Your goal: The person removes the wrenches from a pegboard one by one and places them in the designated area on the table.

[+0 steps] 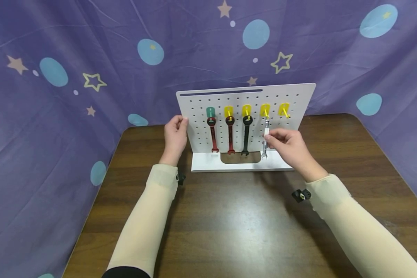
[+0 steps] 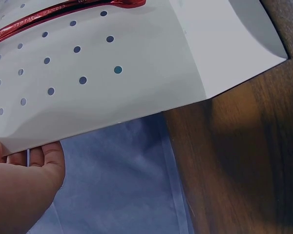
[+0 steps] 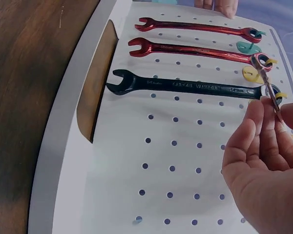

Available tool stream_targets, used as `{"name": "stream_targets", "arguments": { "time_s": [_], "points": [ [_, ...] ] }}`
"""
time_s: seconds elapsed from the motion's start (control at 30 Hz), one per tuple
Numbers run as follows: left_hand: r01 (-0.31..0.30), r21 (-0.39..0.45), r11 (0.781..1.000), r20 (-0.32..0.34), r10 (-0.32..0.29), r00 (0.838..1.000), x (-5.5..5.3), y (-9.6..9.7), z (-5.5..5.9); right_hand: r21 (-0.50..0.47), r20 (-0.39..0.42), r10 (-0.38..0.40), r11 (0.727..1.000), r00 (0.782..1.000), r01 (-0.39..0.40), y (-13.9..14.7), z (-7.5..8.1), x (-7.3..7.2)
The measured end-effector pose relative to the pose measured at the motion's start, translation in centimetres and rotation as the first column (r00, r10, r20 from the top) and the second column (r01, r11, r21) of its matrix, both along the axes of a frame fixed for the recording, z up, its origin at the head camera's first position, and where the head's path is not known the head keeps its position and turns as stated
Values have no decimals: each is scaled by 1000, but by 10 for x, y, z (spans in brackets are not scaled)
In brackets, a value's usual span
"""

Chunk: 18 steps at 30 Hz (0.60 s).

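Note:
My right hand [image 1: 289, 148] pinches a silver combination wrench [image 1: 265, 144] near its middle, between thumb and fingers. The wrench hangs lengthwise before the white pegboard [image 1: 201, 141], its upper end right at the fourth yellow hook [image 1: 265, 111]. In the right wrist view the silver wrench [image 3: 264, 77] overlaps the ring end of the black wrench. My left hand [image 1: 176, 135] grips the pegboard's left edge, thumb in front and fingers behind. Two red wrenches [image 1: 213, 135] and a black wrench [image 1: 246, 136] hang by their ring ends from the first three hooks.
A green hook [image 1: 211, 112] is leftmost; the other hooks are yellow. The rightmost yellow hook [image 1: 284, 110] carries nothing. The board's white base [image 1: 205, 164], with a cutout, stands on a brown wooden table [image 1: 229, 216]. Behind it hangs a purple patterned curtain [image 1: 201, 46].

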<state>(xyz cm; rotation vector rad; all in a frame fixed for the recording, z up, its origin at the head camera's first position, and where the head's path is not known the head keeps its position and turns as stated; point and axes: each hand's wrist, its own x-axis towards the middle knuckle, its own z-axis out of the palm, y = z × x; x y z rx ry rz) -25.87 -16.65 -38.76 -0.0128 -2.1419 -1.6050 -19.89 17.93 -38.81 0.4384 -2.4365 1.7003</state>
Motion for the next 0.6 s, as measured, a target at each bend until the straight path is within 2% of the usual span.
{"name": "stream_targets", "arguments": {
  "time_s": [0.17, 0.6],
  "points": [
    [1, -1, 1000, -8, -1, 1000, 1, 0, 0, -18, 24, 13, 1000, 1000, -13, 2, 2, 1],
    [7, 10, 1000, -3, -7, 1000, 1, 0, 0, -31, 25, 30, 999, 999, -29, 3, 9, 4]
  ]
}}
